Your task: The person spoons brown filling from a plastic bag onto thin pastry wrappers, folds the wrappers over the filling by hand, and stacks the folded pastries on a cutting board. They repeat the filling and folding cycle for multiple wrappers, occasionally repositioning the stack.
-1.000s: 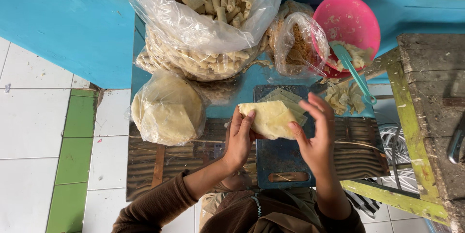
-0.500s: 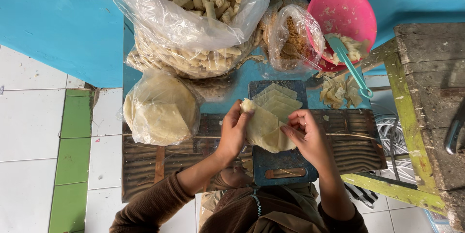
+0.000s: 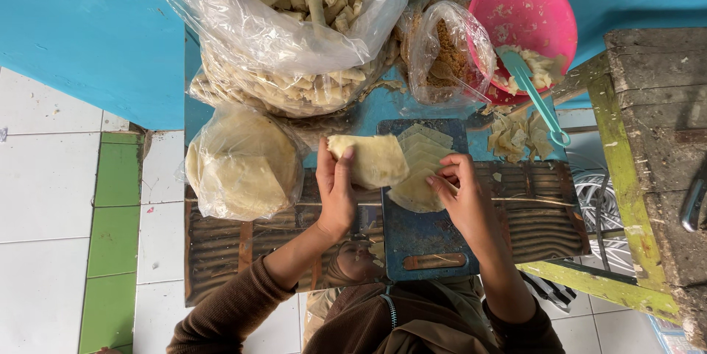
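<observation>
Blue cutting board (image 3: 423, 240) at the table's (image 3: 545, 207) near edge. Right hand (image 3: 464, 203) over it, fingertips pinching the edge of a round wrapper sheet (image 3: 414, 190) atop a fanned stack (image 3: 423, 144). Left hand (image 3: 335, 188) beside it, thumb and fingers gripping a pale folded wrapper wad (image 3: 372, 161). Left edge: bagged wrappers (image 3: 243, 163). Far edge: big clear bag of rolls (image 3: 294, 23), small bag of brown filling (image 3: 445, 56), pink bowl (image 3: 526, 19) with teal spoon (image 3: 534, 93).

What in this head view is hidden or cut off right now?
- Big bag of rolls: its top is cut off by the upper edge.
- Wrapper stack on the blue board: its near part is covered by the right hand.
- Sheet in the left hand: its left end is behind the fingers.
- Pink bowl: its lower rim is behind the small bag.
</observation>
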Available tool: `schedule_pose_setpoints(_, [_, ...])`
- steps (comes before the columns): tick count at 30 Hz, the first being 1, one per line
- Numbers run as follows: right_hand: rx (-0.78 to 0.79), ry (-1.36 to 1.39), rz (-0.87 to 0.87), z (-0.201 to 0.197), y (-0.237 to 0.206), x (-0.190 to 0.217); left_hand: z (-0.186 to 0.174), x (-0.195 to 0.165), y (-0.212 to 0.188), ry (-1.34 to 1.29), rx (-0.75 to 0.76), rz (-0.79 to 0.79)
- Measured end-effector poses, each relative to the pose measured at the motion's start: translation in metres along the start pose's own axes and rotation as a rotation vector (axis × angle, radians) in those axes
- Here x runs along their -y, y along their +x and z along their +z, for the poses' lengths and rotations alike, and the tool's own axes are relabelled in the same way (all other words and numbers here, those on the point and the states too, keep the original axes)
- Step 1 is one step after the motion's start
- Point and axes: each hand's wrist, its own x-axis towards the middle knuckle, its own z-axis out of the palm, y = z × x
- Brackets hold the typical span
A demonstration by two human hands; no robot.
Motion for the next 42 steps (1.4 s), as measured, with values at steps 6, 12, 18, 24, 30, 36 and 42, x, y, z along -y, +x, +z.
schedule_pose_setpoints(6, [-0.147,-0.279,-0.174,0.0,-0.002,0.031,0.007,-0.006,-0.009,0.024,0.002,-0.107])
schedule_pose_setpoints(12, [-0.3,-0.137,-0.382,-0.016,-0.02,0.077,0.018,-0.004,-0.016,0.034,0.128,-0.158])
schedule_pose_setpoints(18, [-0.24,-0.09,-0.501,-0.008,-0.018,0.104,0.021,-0.003,-0.028,0.004,0.256,-0.171])
schedule_pose_setpoints(24, [-0.22,-0.121,-0.527,-0.012,-0.016,0.116,0.017,0.001,-0.031,0.169,0.252,-0.097])
schedule_pose_setpoints(30, [-0.171,-0.005,-0.48,-0.012,-0.02,0.119,0.014,-0.004,-0.033,0.19,0.303,-0.052])
schedule_pose_setpoints(36, [-0.213,-0.109,-0.551,-0.01,-0.021,0.114,0.013,-0.014,-0.032,0.132,0.441,-0.03])
schedule_pose_setpoints(42, [-0.197,-0.037,-0.448,-0.001,-0.023,0.104,0.016,-0.012,-0.031,0.231,0.515,0.037])
